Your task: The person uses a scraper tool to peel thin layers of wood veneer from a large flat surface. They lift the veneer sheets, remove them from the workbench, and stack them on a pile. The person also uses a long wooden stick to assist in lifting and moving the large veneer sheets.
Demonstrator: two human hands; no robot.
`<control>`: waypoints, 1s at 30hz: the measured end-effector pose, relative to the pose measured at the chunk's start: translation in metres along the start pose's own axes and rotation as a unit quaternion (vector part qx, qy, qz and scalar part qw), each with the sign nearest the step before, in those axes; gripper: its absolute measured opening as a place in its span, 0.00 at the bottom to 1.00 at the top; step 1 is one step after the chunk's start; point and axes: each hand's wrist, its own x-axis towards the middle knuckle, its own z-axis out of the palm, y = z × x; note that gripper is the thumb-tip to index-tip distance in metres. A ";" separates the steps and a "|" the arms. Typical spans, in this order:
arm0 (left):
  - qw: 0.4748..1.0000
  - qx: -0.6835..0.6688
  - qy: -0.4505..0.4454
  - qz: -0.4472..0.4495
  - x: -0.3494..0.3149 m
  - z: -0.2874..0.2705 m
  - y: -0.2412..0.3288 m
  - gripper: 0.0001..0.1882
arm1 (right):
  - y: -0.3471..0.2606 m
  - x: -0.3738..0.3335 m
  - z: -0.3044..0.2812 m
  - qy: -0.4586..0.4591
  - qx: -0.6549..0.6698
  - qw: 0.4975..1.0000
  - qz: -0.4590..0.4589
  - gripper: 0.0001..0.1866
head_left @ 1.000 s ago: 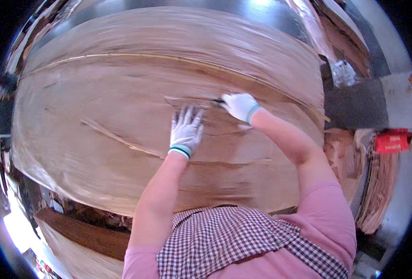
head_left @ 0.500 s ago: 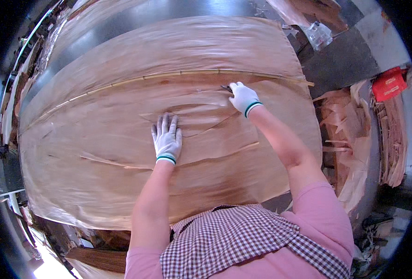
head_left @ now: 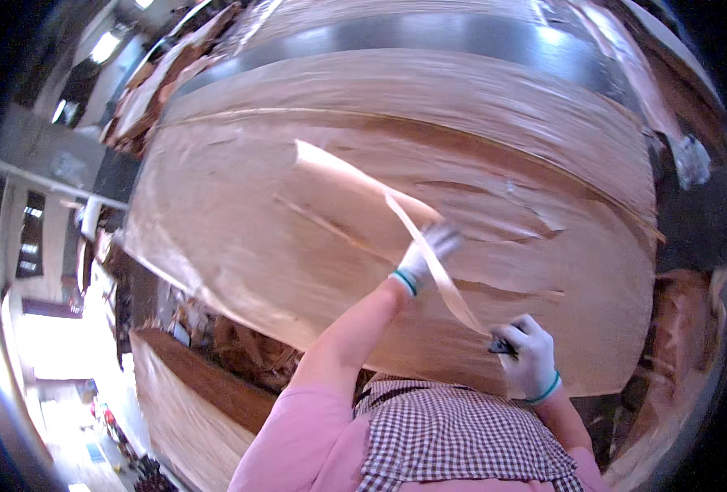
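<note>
Right hand [head_left: 531, 357], gloved in white, curls its fingers around a dark tool [head_left: 503, 346] just above the near right part of a broad tan sheet [head_left: 240, 184]; the grip is closed, with the tool's far end pointing left. Lower end of a pale strip [head_left: 448, 289] meets the same fingers; whether it is pinched there or merely touching, cannot tell. Strip slants from far left to near right, passing in front of the left hand [head_left: 429, 250]. Left fingers, blurred, lie at the right end of a curled pale piece [head_left: 363, 182]; cannot tell how far they are spread or whether they have hold of it. Judgement: left hand probably steadies that end, while the right keeps the tool tucked in the palm so the fingertips stay free for the strip. Long slits [head_left: 511, 238] show in the broad sheet right of the left hand. Thin rod [head_left: 298, 111] crosses its far part from left to right, perhaps serving as a weight or guide.
</note>
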 end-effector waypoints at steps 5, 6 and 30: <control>0.697 -0.551 0.211 -0.408 -0.100 -0.054 0.011 0.20 | -0.011 -0.040 0.019 -0.066 0.082 0.994 0.042 0.11; 0.644 -0.580 0.258 -0.427 -0.100 -0.091 0.013 0.24 | -0.013 -0.047 0.025 -0.085 0.085 0.992 0.047 0.11; 0.521 -0.628 0.242 -0.524 -0.153 -0.145 -0.133 0.23 | -0.178 -0.150 0.180 -0.388 -0.152 0.853 0.313 0.13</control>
